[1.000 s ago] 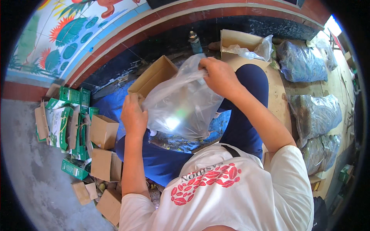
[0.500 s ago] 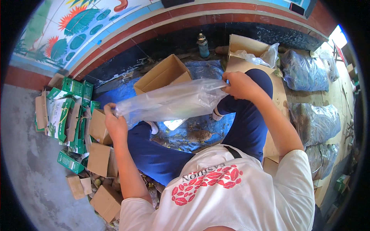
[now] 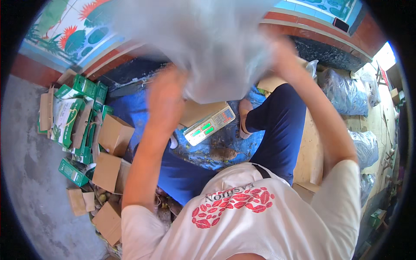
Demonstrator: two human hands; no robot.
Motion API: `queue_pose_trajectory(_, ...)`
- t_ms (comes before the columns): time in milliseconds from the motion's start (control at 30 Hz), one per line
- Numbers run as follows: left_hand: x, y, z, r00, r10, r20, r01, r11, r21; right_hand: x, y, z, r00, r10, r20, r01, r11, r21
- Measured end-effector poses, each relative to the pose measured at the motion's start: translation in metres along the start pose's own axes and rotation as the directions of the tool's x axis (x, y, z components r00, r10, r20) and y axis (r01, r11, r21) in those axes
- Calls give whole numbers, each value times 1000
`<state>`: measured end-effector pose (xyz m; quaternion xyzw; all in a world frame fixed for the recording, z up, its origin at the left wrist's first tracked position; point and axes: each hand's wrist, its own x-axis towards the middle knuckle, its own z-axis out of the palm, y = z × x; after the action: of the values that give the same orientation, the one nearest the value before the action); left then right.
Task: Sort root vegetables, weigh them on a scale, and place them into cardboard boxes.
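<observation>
one clear plastic bag point(image 3: 212, 47), one weighing scale point(image 3: 210, 125), about five plain brown cartons point(image 3: 113, 135), several green boxes point(image 3: 84, 86), three filled dark sacks point(image 3: 344, 91).

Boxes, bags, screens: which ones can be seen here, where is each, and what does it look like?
Clear plastic bag: blurred, raised in both hands, left hand, right hand.
Scale: on the blue sheet, pale slab, green lit screens.
Green and white cartons: heaped at the left.
Brown cardboard boxes: plain, beside the cartons.
Filled plastic sacks: bluish grey, at the right.
</observation>
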<state>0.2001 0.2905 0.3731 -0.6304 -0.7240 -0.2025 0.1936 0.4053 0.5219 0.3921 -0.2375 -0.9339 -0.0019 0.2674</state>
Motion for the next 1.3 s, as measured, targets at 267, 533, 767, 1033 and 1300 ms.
queue_pose_trajectory(267, -27, 4, 0, 710, -597, 373, 645, 339, -685, -16, 32, -32, 864, 345, 366, -502, 549, 669)
queue_pose_trajectory(533, -20, -8, -22, 680, -675, 287, 618, 316, -720, 8, 16, -27, 886, 244, 395, -459, 330, 825)
queue_pose_trajectory(767, -13, -27, -37, 565, -815, 127, 474, 195, -859, 54, -25, -11, 890, 231, 394, -402, -13, 916)
queue_pose_trajectory(1033, -24, -75, -3, 430, -821, 376, 562, -83, -823, 104, -46, 69, 826, 173, 537, -520, -136, 843)
queue_pose_trajectory(1300, -16, -100, 80, 286, -696, 658, 643, -370, -670, 113, -44, 160, 667, 229, 709, -671, -228, 705)
